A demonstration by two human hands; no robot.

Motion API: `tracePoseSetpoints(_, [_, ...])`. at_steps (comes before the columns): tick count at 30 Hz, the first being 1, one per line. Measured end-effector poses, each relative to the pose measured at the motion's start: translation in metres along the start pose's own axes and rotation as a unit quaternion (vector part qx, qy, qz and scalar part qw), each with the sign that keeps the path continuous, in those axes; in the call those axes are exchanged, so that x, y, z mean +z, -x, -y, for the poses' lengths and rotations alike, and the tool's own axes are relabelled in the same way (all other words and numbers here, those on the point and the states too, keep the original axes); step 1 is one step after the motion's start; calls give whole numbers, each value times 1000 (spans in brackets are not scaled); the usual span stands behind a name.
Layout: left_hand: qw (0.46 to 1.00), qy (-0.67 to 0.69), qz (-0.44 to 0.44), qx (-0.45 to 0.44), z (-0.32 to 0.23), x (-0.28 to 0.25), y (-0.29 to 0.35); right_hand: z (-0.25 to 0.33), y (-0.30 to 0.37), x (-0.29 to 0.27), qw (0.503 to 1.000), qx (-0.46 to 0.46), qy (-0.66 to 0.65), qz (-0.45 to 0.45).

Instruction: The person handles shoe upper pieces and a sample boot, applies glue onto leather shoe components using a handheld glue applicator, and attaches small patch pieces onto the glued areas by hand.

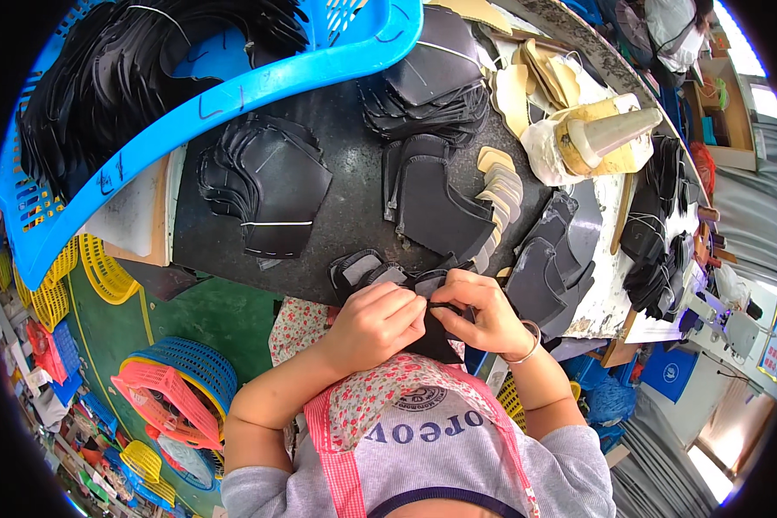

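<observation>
Close to my body, at the table's near edge, my left hand (376,323) and my right hand (481,316) are both closed on a black leather piece (434,345), pinching its upper edge with the fingertips almost touching. Part of the piece is covered by my fingers. Just beyond my left hand lies a small pile of black and grey pieces (363,269). Ahead of my hands rest several curved black pieces (442,207), with a fanned row of small beige pieces (502,197) alongside. More overlapping black pieces (546,272) spread out beyond my right hand.
A blue plastic basket (233,102) full of black pieces overhangs the table's left side. Tied black stacks (278,194) lie on the dark tabletop (341,164). A crusted pot (540,155) with a tapered grey top stands back right. Nested baskets (186,371) sit on the green floor at left.
</observation>
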State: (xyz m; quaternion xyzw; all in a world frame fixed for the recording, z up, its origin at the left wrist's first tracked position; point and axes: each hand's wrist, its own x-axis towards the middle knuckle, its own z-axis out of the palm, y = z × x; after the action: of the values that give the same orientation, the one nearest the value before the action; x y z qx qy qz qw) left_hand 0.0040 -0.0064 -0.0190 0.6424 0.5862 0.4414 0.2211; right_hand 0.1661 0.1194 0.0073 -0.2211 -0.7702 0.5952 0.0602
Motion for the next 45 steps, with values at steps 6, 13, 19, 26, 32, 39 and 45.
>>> tracePoseSetpoints(6, [947,235,-59,-212,-10,0,-5,-8,7,-3,991,54,-120,-10])
tracePoseSetpoints(13, [989,109,12,-100,-10,-3,-5,-5,8,-4,996,54,-75,2])
tracePoseSetpoints(19, [991,-67,99,66,-14,-10,-4,-1,9,-7,999,18,-18,38])
tracePoseSetpoints(26, [999,35,-34,-1,-10,1,-4,3,8,-6,999,-19,-32,15])
tracePoseSetpoints(32, [987,49,-24,-152,4,-4,-23,-13,0,3,978,-86,166,-89])
tracePoseSetpoints(39, [962,-154,-120,-193,54,4,-83,15,-15,2,937,-28,323,-129])
tracePoseSetpoints(45, [968,-66,-141,-199,60,3,-89,1,-82,-31,913,-104,309,-247])
